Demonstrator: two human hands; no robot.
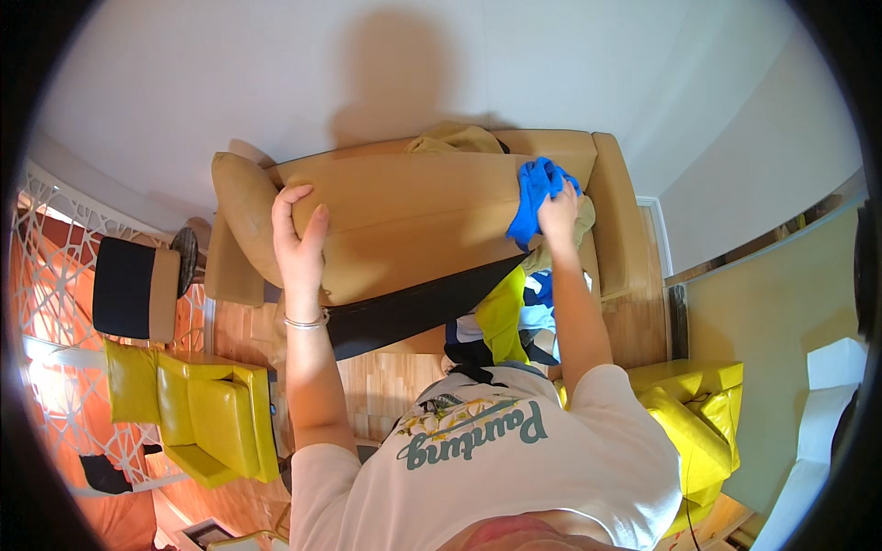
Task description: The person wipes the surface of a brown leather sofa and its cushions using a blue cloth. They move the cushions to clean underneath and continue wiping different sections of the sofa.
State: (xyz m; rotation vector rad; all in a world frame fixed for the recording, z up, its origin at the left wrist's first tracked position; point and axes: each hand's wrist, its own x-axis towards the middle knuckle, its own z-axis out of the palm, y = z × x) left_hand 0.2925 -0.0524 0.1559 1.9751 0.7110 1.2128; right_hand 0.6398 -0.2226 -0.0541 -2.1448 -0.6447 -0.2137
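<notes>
A long tan seat cushion is tilted up in front of the sofa, its black underside showing toward me. My left hand, with a bracelet at the wrist, grips the cushion's left end, fingers and thumb curled at its edge. At the right end, my right hand is closed on a bunched blue cloth lying against the cushion; some fingertips are hidden by the cloth. Below that hand is a heap of clothes, including a yellow-green garment with blue, white and black pieces.
The tan sofa stands against the wall, with a tan pillow at its left and a brown cloth along its back. Yellow armchairs stand at lower left and lower right. A black-and-tan chair is by the white lattice screen.
</notes>
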